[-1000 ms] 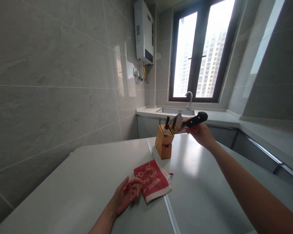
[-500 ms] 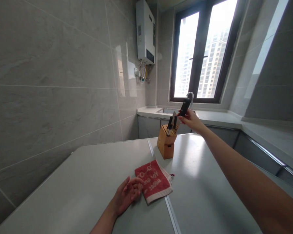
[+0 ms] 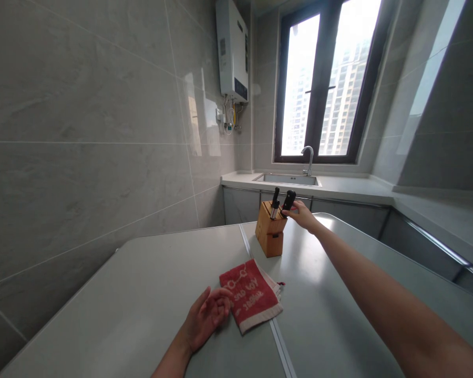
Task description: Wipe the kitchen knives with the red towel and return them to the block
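My right hand grips the black-handled knife at the right side of the wooden knife block. The blade is out of sight, down in the block. Beside it, a slim black-handled tool with a metal collar stands in another slot. Palm up on the table, my left hand is relaxed with loosely bent fingers and nothing in it. Its fingertips lie against the left edge of a folded red towel with pale lettering and a light border.
The white table has a metal seam strip running across it. Behind it are a counter with a sink and a faucet. A white water heater hangs on the tiled wall.
My right hand has lowered the knife; its blade, partly visible before, is now down in the block. My left hand and the towel stay in place, with a slight shift of the view.
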{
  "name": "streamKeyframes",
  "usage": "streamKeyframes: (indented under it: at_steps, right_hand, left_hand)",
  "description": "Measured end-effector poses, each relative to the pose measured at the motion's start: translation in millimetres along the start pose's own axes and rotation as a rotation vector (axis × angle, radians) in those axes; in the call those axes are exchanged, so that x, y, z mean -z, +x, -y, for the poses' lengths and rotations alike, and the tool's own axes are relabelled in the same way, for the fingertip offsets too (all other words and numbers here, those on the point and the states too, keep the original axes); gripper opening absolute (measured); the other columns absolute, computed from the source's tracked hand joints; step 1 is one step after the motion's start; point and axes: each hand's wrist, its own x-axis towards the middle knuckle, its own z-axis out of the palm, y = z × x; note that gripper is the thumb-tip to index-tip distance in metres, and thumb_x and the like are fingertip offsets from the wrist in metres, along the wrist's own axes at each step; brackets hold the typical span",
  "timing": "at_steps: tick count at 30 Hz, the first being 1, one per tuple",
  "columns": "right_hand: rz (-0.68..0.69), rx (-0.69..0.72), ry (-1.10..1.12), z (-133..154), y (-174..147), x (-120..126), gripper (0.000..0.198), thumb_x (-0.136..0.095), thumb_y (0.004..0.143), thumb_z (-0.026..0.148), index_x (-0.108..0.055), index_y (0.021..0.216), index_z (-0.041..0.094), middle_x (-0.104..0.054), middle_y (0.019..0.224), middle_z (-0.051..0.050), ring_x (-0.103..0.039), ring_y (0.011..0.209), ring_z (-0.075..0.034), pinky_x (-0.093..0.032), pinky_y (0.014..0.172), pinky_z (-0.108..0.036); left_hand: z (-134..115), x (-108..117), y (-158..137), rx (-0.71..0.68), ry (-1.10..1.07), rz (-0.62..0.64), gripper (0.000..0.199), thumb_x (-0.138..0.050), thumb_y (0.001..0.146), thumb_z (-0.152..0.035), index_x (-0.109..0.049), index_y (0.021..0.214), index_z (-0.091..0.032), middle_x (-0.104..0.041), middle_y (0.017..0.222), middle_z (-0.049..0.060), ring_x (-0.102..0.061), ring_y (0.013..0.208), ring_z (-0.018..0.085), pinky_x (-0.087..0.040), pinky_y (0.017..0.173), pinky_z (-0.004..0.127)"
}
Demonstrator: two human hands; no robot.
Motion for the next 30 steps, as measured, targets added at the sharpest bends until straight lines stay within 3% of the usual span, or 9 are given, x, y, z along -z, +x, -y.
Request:
streamKeyframes:
  at_steps: [6, 9, 12, 13, 18, 20, 23, 26, 30]
  right_hand:
    - [0.0, -0.041, 0.044, -1, -7, -2, 0.045, -0.066, 0.067, 0.041, -0.058, 0.105, 0.019, -0.051, 0.101, -0.009, -0.056, 0.075, -0.018, -0.05, 0.071, -0.038]
    - [-0.197, -0.056, 0.057, -1, -26, -8, 0.062, -0.068, 0.064, 0.043, -0.047, 0.117, 0.019, -0.051, 0.104, -0.01, -0.055, 0.076, -0.018, -0.049, 0.071, -0.038]
    - [-0.482, -0.054, 0.03, 3, -62, -26, 0.046, -0.055, 0.075, 0.042, -0.046, 0.112, 0.017, -0.053, 0.095, -0.009, -0.054, 0.077, -0.019, -0.048, 0.07, -0.038]
    - [-0.487, -0.037, 0.021, 5, -77, -35, 0.04, -0.052, 0.077, 0.039, -0.047, 0.11, 0.016, -0.054, 0.091, -0.008, -0.053, 0.075, -0.019, -0.048, 0.069, -0.037]
    - [0.146, 0.11, -0.026, 19, -140, -90, 0.023, -0.055, 0.074, 0.03, -0.057, 0.094, 0.019, -0.059, 0.086, -0.006, -0.057, 0.077, -0.02, -0.046, 0.069, -0.034]
    - [0.241, 0.093, -0.094, 23, -151, -107, 0.02, -0.057, 0.072, 0.029, -0.06, 0.089, 0.021, -0.06, 0.09, -0.006, -0.057, 0.083, -0.022, -0.045, 0.072, -0.035]
    - [0.014, -0.061, -0.196, 26, -149, -120, 0.028, -0.055, 0.073, 0.035, -0.056, 0.096, 0.02, -0.057, 0.095, -0.01, -0.054, 0.091, -0.027, -0.043, 0.077, -0.04]
    - [-0.338, -0.204, -0.328, 22, -129, -122, 0.063, -0.058, 0.069, 0.043, -0.038, 0.122, 0.013, -0.047, 0.117, -0.018, -0.042, 0.111, -0.035, -0.036, 0.088, -0.048]
    - [-0.359, -0.331, -0.369, 6, -96, -119, 0.103, -0.069, 0.056, 0.046, -0.013, 0.135, 0.012, -0.036, 0.132, -0.021, -0.032, 0.122, -0.037, -0.028, 0.097, -0.047]
  left_hand:
    - [0, 2, 1, -0.002, -0.024, 0.031, 0.045, -0.042, 0.085, -0.045, -0.064, 0.092, -0.007, -0.056, 0.067, 0.006, -0.041, 0.048, 0.008, -0.027, 0.049, 0.022]
    - [1, 4, 2, -0.024, -0.056, 0.01, 0.041, -0.043, 0.085, -0.043, -0.064, 0.09, -0.008, -0.056, 0.068, 0.006, -0.047, 0.054, 0.01, -0.03, 0.051, 0.022]
    - [0, 7, 5, -0.079, -0.076, -0.041, 0.037, -0.046, 0.085, -0.04, -0.065, 0.09, -0.008, -0.055, 0.068, 0.005, -0.049, 0.058, 0.011, -0.033, 0.054, 0.022]
    - [-1, 8, 5, -0.098, -0.078, -0.055, 0.036, -0.046, 0.085, -0.039, -0.065, 0.089, -0.008, -0.055, 0.068, 0.005, -0.048, 0.057, 0.011, -0.034, 0.054, 0.022]
    - [-4, 11, 7, -0.145, -0.076, -0.113, 0.031, -0.047, 0.085, -0.035, -0.065, 0.089, -0.01, -0.054, 0.067, 0.003, -0.047, 0.056, 0.01, -0.036, 0.055, 0.022]
    - [-4, 12, 5, -0.147, -0.072, -0.126, 0.03, -0.047, 0.085, -0.035, -0.065, 0.089, -0.01, -0.054, 0.067, 0.003, -0.048, 0.057, 0.01, -0.037, 0.056, 0.022]
    - [-2, 13, 4, -0.15, -0.05, -0.135, 0.03, -0.047, 0.085, -0.035, -0.064, 0.088, -0.011, -0.054, 0.068, 0.003, -0.048, 0.058, 0.01, -0.038, 0.057, 0.022]
    - [3, 12, 5, -0.173, 0.037, -0.158, 0.029, -0.048, 0.084, -0.036, -0.064, 0.086, -0.012, -0.053, 0.068, 0.002, -0.048, 0.061, 0.011, -0.037, 0.058, 0.022]
    - [9, 9, 7, -0.178, 0.261, -0.171, 0.027, -0.051, 0.082, -0.037, -0.063, 0.084, -0.012, -0.054, 0.067, 0.002, -0.044, 0.058, 0.01, -0.034, 0.055, 0.021]
